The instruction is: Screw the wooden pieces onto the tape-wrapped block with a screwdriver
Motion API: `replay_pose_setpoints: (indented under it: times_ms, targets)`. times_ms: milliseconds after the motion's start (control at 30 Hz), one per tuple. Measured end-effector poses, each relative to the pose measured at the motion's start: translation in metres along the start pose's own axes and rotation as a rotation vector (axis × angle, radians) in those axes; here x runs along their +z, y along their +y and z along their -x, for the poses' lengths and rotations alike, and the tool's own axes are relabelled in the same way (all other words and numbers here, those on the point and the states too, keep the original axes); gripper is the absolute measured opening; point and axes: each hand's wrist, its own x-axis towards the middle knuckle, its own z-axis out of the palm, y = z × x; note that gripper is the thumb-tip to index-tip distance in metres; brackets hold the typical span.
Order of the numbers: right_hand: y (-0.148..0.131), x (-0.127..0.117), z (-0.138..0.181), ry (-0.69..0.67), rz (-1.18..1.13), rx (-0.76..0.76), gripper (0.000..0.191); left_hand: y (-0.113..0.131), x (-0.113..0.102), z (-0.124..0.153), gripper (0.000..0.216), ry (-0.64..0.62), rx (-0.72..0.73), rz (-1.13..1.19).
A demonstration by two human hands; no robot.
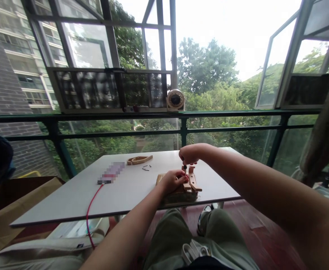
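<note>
My right hand [191, 153] is closed around the top of a screwdriver [185, 170], which stands upright with its shaft pointing down. Below it, the fingers of my left hand [173, 180] press together on a small light wooden piece [187, 186], close to the screwdriver's tip. The tip itself is hidden by my fingers. Just to the right lies another wooden part [192, 179] with holes in it and a notched upper end. Both parts rest on a thick, rough-edged block [181, 198] at the table's near edge.
The white table [130, 195] carries a curved wooden piece [138, 160], several small dark screws or pins [145, 168], and a blurred flat device [111, 173] with a red cable [89, 213] hanging over the edge. Behind is a green railing [184, 129] with a round fan-like object [175, 99].
</note>
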Motion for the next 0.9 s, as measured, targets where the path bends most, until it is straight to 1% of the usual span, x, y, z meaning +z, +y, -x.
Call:
replay_pose_setpoints:
  times_ms: [167,300,400,500,633,733,767,833,900]
  targets:
    - [-0.001,0.006,-0.007,0.076,0.052,0.020,0.037,0.002,0.000,0.001,0.025,0.014,-0.022,0.005]
    - [0.001,0.008,-0.012,0.079,0.063,0.019,0.041,0.003,0.000,0.000,0.024,0.035,-0.016,-0.040]
    - [0.003,0.009,-0.012,0.074,0.061,0.035,0.041,0.004,-0.001,0.000,0.023,0.027,-0.026,-0.037]
    - [0.002,0.009,-0.008,0.072,0.055,0.050,0.042,0.004,-0.002,0.000,0.023,0.007,-0.033,-0.011]
    - [0.002,0.009,0.002,0.056,0.028,0.053,0.041,0.002,-0.001,0.000,0.024,0.012,-0.023,0.017]
    - [0.006,0.010,0.009,0.089,0.011,0.010,0.044,0.000,0.001,0.000,0.025,0.011,-0.025,0.048]
    - [0.008,0.011,0.011,0.116,0.016,-0.013,0.044,0.000,0.001,0.000,0.025,0.007,-0.029,0.059]
    - [0.011,0.011,0.012,0.161,0.038,-0.053,0.037,0.000,0.001,0.000,0.026,-0.005,-0.033,0.076]
    - [0.013,0.010,0.012,0.167,0.054,-0.063,0.030,-0.001,0.001,0.000,0.027,-0.010,-0.027,0.079]
